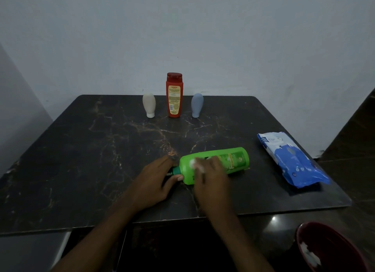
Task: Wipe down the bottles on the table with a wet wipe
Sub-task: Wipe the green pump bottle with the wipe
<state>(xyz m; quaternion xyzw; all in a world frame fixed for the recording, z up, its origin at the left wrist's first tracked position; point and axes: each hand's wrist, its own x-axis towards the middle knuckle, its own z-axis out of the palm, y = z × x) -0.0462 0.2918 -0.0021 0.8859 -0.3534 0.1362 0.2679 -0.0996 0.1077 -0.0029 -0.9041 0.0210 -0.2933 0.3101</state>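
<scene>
In the lower middle of the frame, a green bottle [225, 160] lies on its side on the dark counter [81, 150]. Our left hand [154, 182] grips its cap end. Our right hand [211, 178] holds a white wipe [194, 164] against its shoulder. A red bottle [174, 95], a white bottle [149, 105] and a grey bottle [197, 105] stand upper centre, and the wipe pack [292, 160] lies at right.

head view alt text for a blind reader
A person's right hand presses a wet wipe on a green bottle lying on a table; left hand grips its cap end. A red bottle, white bottle and grey bottle stand behind; a wipes pack lies right.
</scene>
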